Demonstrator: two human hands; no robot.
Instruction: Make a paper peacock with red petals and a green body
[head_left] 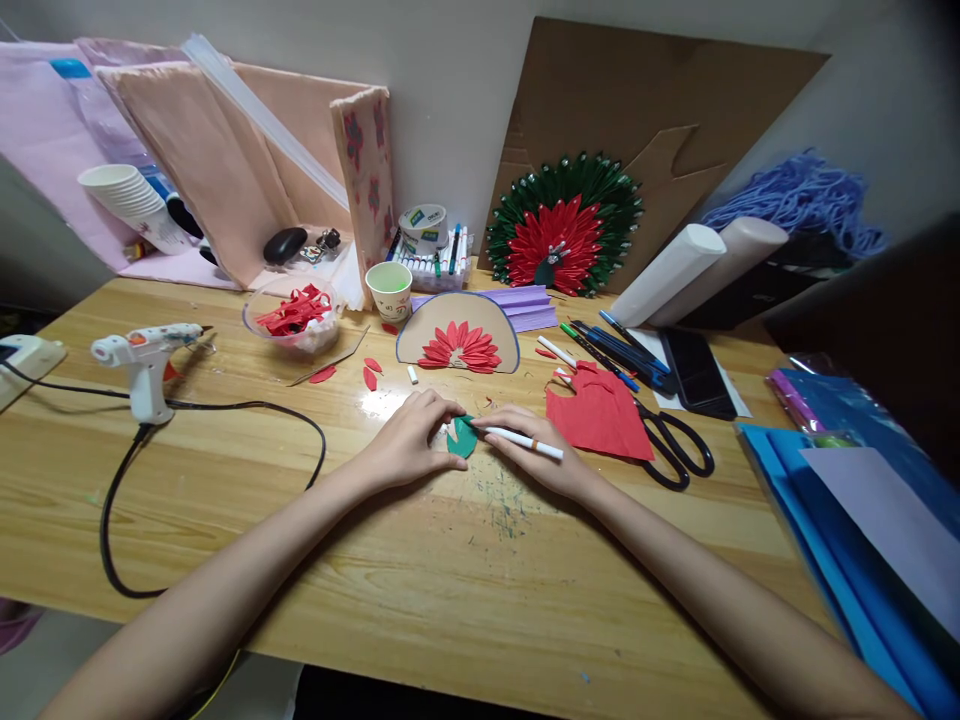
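Observation:
My left hand (411,440) rests on the wooden table (300,560) with its fingers curled, pinning a small green paper shape (461,440). My right hand (536,455) grips a white pen (525,441) whose tip touches the green shape. Just beyond lies a half-round cardboard piece (457,340) with red paper petals glued on it. A sheet of red paper (600,415) lies to the right of my right hand, partly over black scissors (675,450).
A glue gun (146,360) with a black cord stands at the left. Behind are a bowl of red petals (296,315), a paper cup (388,290), markers (435,262), a finished peacock fan (562,225), a phone (694,370), and blue paper sheets (862,500) at the right edge.

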